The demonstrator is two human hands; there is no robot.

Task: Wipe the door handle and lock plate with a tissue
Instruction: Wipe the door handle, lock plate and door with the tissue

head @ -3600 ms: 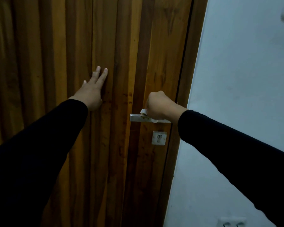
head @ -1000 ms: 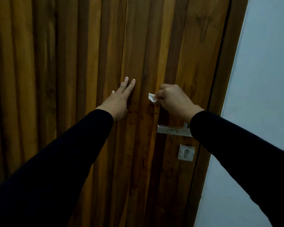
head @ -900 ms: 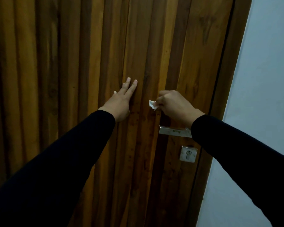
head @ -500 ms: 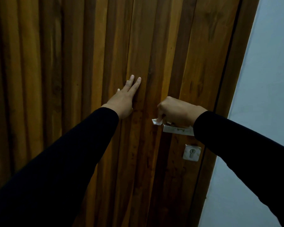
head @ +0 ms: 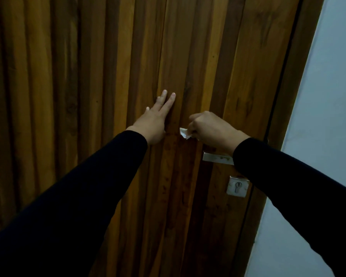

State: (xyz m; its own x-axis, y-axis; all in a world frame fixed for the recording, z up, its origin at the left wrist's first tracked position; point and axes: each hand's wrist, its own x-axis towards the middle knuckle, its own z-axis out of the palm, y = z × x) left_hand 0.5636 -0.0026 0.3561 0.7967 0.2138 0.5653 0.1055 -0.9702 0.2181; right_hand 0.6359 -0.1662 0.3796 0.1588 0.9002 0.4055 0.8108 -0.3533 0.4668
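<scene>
A: Since half a second ago the right hand [head: 212, 130] has lifted off the door handle [head: 217, 158]. Before, it was pressed down on the free end of the lever; now it hangs above that end and a little to the left, and the metal shows again.

B: And on the left side, has something changed?

A: No. The left hand [head: 155, 120] stays flat on the wooden door [head: 88, 96], near the middle boards, fingers spread and pointing up. Its grip is wide open and holds nothing; I think it only steadies the door.

B: Where is the tissue [head: 184, 133]?

A: It is pinched in the right hand. The grip there is closed narrow around it, and one small white corner sticks out to the left of the knuckles. It does not touch the handle at this moment; it is in front of the wood, just above the lever's end.

B: And the lock plate [head: 237, 186]?

A: Below the handle, close to the right edge of the door, with the keyhole in the middle. The dark sleeve [head: 288, 176] covers the inner part of the lever, so I cannot see there.

B: How far is the task, in your opinion?

A: I judge the handle is at least partly wiped, because the hand was on it. Some marks seem to remain on the lever. The lock plate looks untouched, so this part is probably still to do.
</scene>
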